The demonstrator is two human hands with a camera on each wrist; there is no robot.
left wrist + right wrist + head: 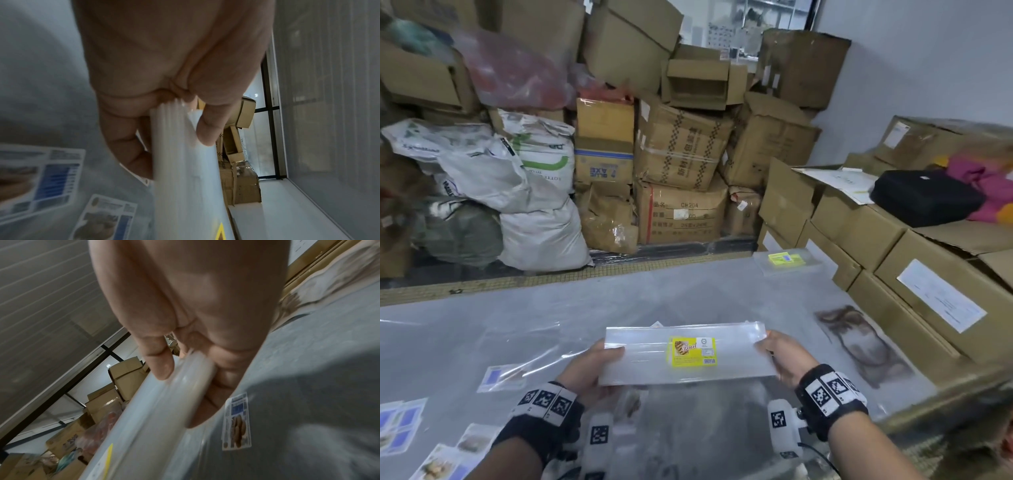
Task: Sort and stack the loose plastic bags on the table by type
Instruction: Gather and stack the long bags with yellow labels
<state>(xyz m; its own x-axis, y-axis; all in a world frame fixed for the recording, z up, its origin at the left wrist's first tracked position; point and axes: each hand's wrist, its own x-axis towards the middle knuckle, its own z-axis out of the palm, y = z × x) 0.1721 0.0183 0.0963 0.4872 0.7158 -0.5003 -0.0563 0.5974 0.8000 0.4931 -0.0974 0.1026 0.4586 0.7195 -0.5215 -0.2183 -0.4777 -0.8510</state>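
Observation:
I hold a flat stack of clear plastic bags with a yellow label (685,356) level above the table, one hand at each short end. My left hand (599,359) grips the left end, thumb on top and fingers under; the left wrist view shows the thumb (213,126) pressing the layered bag edges (185,162). My right hand (780,353) pinches the right end, and its thumb (160,363) lies on the stack of bags (156,402). A second pile of yellow-labelled clear bags (786,261) lies at the table's far right. Blue-labelled bags (498,375) lie loose at the left.
The table (551,325) is covered in clear plastic sheet. More blue-labelled bags (400,425) sit near the front left corner. Cardboard boxes (914,274) line the right edge; more boxes and white sacks (524,192) stand behind the table. A brown-printed bag (863,342) lies at right.

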